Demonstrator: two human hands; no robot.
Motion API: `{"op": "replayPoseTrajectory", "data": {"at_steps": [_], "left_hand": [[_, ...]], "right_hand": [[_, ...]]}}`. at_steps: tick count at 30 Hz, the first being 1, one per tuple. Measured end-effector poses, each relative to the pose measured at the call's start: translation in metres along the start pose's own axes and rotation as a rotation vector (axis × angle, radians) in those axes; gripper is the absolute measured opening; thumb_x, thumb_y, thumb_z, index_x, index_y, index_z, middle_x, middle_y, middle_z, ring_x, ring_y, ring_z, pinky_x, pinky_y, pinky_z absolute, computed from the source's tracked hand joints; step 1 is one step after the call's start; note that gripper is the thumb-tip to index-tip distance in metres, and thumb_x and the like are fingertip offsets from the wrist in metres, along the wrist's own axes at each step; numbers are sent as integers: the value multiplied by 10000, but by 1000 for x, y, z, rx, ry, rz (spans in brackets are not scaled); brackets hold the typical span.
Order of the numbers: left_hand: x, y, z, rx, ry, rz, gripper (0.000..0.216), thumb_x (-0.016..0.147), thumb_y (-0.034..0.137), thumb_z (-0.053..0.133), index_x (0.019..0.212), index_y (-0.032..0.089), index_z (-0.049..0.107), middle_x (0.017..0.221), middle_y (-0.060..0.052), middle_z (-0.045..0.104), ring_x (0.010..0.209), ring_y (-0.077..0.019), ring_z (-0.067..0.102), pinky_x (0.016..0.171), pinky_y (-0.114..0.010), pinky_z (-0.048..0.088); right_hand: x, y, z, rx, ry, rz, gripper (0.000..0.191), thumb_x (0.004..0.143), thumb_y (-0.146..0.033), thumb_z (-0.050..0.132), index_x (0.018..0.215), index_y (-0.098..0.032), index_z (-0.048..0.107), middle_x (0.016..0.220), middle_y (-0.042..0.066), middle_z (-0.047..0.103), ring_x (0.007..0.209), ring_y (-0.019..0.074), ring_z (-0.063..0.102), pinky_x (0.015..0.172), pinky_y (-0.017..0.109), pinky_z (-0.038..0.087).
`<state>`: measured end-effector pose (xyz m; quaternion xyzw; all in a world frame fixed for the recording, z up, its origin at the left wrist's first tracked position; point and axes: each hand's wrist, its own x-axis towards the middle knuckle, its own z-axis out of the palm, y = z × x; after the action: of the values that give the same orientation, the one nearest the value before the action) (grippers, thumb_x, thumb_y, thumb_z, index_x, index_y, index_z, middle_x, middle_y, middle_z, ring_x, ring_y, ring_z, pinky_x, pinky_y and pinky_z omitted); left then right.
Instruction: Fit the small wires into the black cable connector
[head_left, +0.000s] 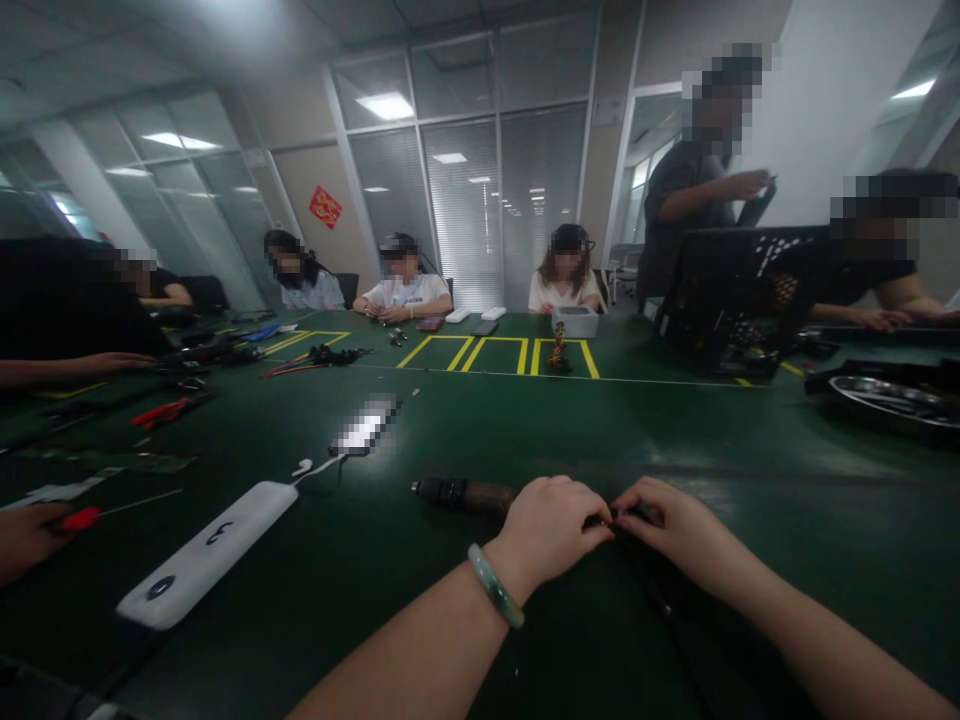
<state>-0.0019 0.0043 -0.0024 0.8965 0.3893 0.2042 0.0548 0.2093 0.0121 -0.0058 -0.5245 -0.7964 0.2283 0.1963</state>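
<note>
My left hand [551, 530] and my right hand [667, 525] meet low in the middle of the green work table [480, 420]. Their fingertips pinch a small black part [622, 514], mostly hidden by my fingers. A black cable [656, 595] seems to run from there toward me. Just past my left hand lies a dark cylindrical tool with a ribbed black end [459, 494], possibly a drill. A pale green bangle [495, 585] circles my left wrist.
A long white power strip [206, 552] lies to my left, near white earphones [304, 466] and a blurred phone [364, 425]. A co-worker's hand [26, 540] sits at the left edge by a red-handled screwdriver [81, 518]. Seated people line the far side; a black crate [739, 300] stands right.
</note>
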Motion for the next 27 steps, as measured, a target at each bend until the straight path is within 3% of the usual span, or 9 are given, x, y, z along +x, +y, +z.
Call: {"op": "replayPoseTrajectory", "data": {"at_steps": [4,9,17,24,27], "left_hand": [[0,0,1,-6,0,5,164,854,382,637,932,240,667,938,20,671,908,-175,582,801,-318,427],[-1,-2,4,-15,17,21,160,848,377,647,929,239,658,930,17,669,903,-182,580,798,-318,420],[-1,0,2,13,-13,-16,184,855,389,637,964,243,615,914,30,652,896,-172,578,783,-314,423],[-1,1,0,4,-29,-25,172,852,388,639,933,238,619,913,24,648,902,-177,580,778,-318,425],[0,2,-1,-4,-42,-30,165,851,377,637,932,233,625,912,17,647,906,-179,582,787,-320,425]], "right_hand": [[-2,7,3,55,-1,-20,223,863,-378,542,989,-272,692,993,19,652,812,181,603,700,285,467],[-2,2,4,73,14,-48,203,873,-359,531,915,-244,694,948,33,649,891,197,602,786,300,468],[-2,6,6,68,15,-47,182,879,-341,536,894,-252,695,934,20,654,873,190,606,785,298,474],[-10,-4,1,-57,118,0,231,838,-447,576,892,-253,689,916,34,648,713,179,594,608,280,457],[-17,-13,4,-108,35,41,223,821,-456,591,854,-260,693,813,33,669,667,185,608,547,266,431]]}}
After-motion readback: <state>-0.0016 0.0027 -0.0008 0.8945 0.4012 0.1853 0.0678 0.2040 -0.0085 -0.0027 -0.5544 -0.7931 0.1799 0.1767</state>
